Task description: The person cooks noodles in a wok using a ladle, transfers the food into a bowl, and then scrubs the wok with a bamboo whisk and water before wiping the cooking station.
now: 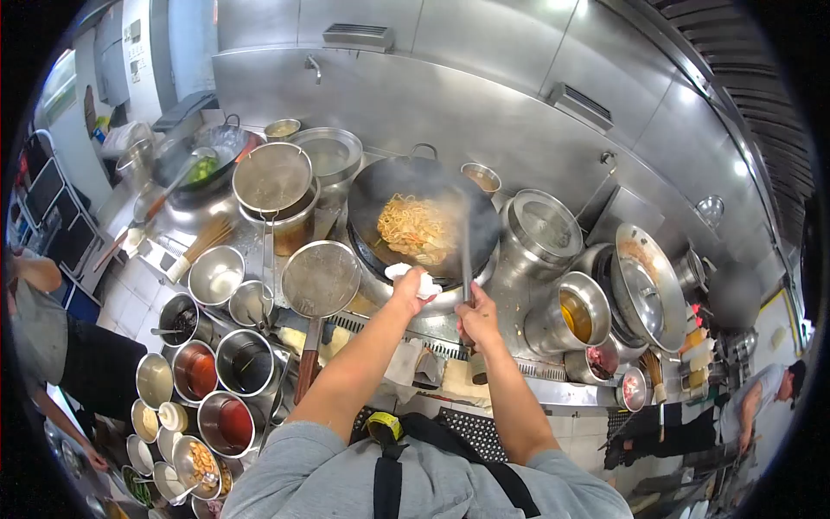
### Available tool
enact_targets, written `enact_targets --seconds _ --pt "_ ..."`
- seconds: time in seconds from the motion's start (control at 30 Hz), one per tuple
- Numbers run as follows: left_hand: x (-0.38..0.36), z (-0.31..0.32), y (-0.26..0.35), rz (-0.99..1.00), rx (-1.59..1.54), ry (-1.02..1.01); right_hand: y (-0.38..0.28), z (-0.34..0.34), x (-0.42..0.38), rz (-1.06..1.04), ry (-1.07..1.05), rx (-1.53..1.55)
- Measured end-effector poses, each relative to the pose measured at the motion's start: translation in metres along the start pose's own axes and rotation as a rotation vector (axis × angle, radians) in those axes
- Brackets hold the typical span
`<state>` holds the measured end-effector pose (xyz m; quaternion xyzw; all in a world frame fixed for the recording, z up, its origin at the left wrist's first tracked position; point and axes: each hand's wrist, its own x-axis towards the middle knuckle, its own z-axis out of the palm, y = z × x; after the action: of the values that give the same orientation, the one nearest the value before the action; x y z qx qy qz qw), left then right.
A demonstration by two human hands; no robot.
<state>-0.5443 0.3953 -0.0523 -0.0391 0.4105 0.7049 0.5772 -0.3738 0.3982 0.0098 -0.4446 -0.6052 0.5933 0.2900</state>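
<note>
A black wok [372, 195] sits on the burner in front of me, with noodles [415, 227] in its middle and steam rising from them. My left hand [413, 292] is closed around a folded white cloth [426, 282] at the wok's near rim. In my right hand [478, 320] is a long-handled metal wok tool [467, 251], gripped along its shaft. Its shaft reaches over the right side of the wok, and its head is blurred in the steam. The tool's lower end [477, 368] sticks out below my fist.
Left stand a mesh strainer [320, 278], a second strainer [272, 177] over a pot, and several sauce containers [233, 422]. A lidded pot [545, 227] and a pot of oil [566, 313] are right. Another wok [226, 143] is far left. People stand at both sides.
</note>
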Motion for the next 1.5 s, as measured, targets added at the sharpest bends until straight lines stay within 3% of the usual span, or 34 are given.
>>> enact_targets --seconds 0.13,0.3,0.43,0.5,0.7,0.77,0.83,0.93,1.0,1.03,1.1,1.2,1.27,1.33,1.4,1.5 --pt "-0.009 -0.001 0.009 -0.139 0.109 -0.018 -0.009 -0.011 0.005 0.021 -0.093 0.192" --pt "0.002 -0.003 0.007 -0.147 0.021 -0.06 -0.021 0.0 0.048 0.025 0.012 0.059" --pt "0.003 -0.004 0.003 -0.136 0.027 -0.036 -0.035 0.0 0.048 0.048 -0.172 -0.014" --pt "0.001 -0.003 0.008 -0.121 0.034 -0.031 -0.045 -0.012 0.044 0.127 -0.264 0.235" --pt "-0.003 -0.002 0.009 -0.132 0.051 -0.011 -0.037 0.001 0.067 0.015 -0.014 0.158" --pt "0.0 -0.004 0.007 -0.11 0.063 -0.03 -0.038 0.001 0.068 0.092 -0.166 0.115" --pt "0.002 -0.005 0.004 -0.105 0.049 -0.02 -0.028 0.002 0.059 0.029 -0.291 -0.055" --pt "0.007 -0.009 0.004 -0.089 0.041 -0.006 -0.042 -0.038 0.023 0.031 -0.406 -0.209" --pt "0.014 -0.012 0.005 -0.077 0.06 0.007 -0.049 -0.078 0.007 -0.134 -0.483 -0.492" --pt "0.017 -0.01 0.007 -0.083 0.069 0.005 -0.047 -0.089 0.002 -0.13 -0.475 -0.486" --pt "0.02 -0.009 0.008 -0.09 0.04 0.006 -0.039 -0.101 -0.013 -0.562 -0.262 -0.955" --pt "0.012 -0.009 -0.003 -0.071 0.015 0.073 -0.031 -0.098 -0.05 -0.68 -0.084 -1.037" --pt "-0.024 0.003 0.005 -0.084 -0.007 0.042 -0.072 -0.119 -0.092 -0.241 -0.282 -0.842" --pt "-0.065 0.003 0.013 -0.157 0.071 -0.068 -0.092 -0.153 -0.124 -0.011 -0.4 -0.536" --pt "-0.098 0.018 0.023 -0.167 0.079 -0.073 -0.115 -0.158 -0.137 -0.012 -0.43 -0.598" --pt "-0.081 0.028 0.03 -0.184 0.049 -0.01 -0.11 -0.144 -0.11 -0.15 -0.494 -0.738"
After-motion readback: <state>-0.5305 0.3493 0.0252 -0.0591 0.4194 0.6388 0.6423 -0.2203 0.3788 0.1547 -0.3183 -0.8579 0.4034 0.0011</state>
